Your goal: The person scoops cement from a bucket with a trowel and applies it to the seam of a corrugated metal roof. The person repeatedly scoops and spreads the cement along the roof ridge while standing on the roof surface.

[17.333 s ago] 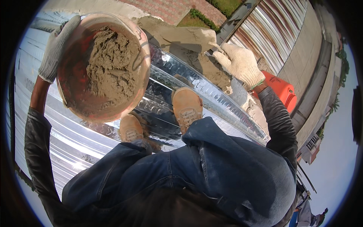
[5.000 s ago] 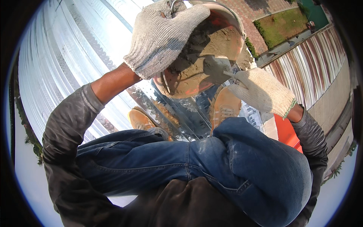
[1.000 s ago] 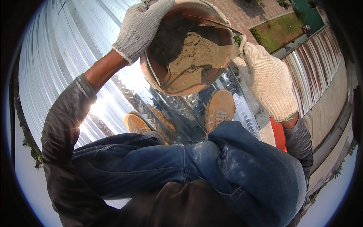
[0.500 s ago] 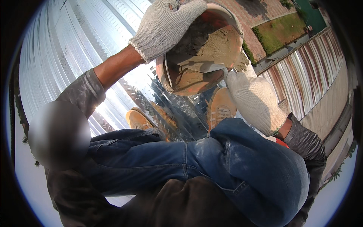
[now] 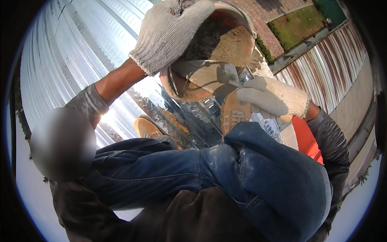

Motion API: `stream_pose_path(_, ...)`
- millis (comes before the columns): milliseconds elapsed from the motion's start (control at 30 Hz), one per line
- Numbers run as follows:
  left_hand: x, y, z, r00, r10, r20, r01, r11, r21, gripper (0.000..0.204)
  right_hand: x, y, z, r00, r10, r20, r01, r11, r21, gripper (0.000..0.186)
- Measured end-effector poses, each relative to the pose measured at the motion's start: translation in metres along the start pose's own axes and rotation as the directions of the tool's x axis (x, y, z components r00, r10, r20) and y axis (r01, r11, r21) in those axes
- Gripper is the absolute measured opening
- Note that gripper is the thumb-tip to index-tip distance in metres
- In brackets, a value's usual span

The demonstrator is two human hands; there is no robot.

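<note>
My left hand (image 5: 171, 34), in a white knit glove, is closed on the rim of a round orange bucket (image 5: 246, 42) smeared with mortar. The bucket is tilted, and grey-brown mortar (image 5: 227, 48) lies inside it. My right hand (image 5: 278, 97), gloved the same way, is wrapped round the handle of a trowel (image 5: 207, 74). The trowel's broad blade lies across the near part of the bucket's mouth, its face coated with wet mortar. My left fingertips are partly hidden at the top of the view.
Ribbed shiny metal sheets (image 5: 84, 52) spread under my feet and to the left. My tan shoes (image 5: 234, 115) stand below the bucket. A red object (image 5: 306, 139) is beside my right knee. Beyond the right edge are a corrugated roof (image 5: 318, 68), paving (image 5: 262, 18) and grass (image 5: 300, 26), lower down.
My right hand has turned and drawn slightly nearer, and the trowel blade now shows its broad, mortar-coated face. My left hand and the bucket have shifted slightly left. More of the red object shows.
</note>
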State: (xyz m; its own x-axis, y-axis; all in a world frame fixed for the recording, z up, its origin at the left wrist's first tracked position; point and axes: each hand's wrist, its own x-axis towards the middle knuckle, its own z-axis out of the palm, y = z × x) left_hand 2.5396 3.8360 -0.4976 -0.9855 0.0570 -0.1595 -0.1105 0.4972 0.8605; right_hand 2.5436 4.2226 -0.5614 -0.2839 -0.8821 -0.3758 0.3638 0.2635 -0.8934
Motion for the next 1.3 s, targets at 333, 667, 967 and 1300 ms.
stream_pose_path(333,-0.011,0.000,-0.002,1.000,0.007,-0.015,-0.007,1.000,-0.002,0.036,-0.013,-0.083,0.015,0.988,0.102,-0.115,-0.154,0.656,-0.739,0.031)
stream_pose_path(667,-0.005,-0.004,-0.003,0.998,-0.031,-0.051,0.030,0.999,-0.016,0.036,0.060,-0.070,0.069,0.976,0.133,-0.170,-0.215,0.686,-0.695,0.034)
stream_pose_path(967,-0.002,-0.013,-0.021,0.996,-0.052,-0.078,0.050,0.998,-0.029,0.036,0.029,-0.085,0.068,0.928,-0.089,-0.362,-0.341,0.189,-0.921,0.025)
stream_pose_path(1300,-0.020,-0.008,-0.011,0.995,-0.033,-0.092,0.031,0.999,-0.022,0.035,0.053,-0.116,0.053,0.867,0.472,-0.160,-0.481,0.708,-0.516,0.032)
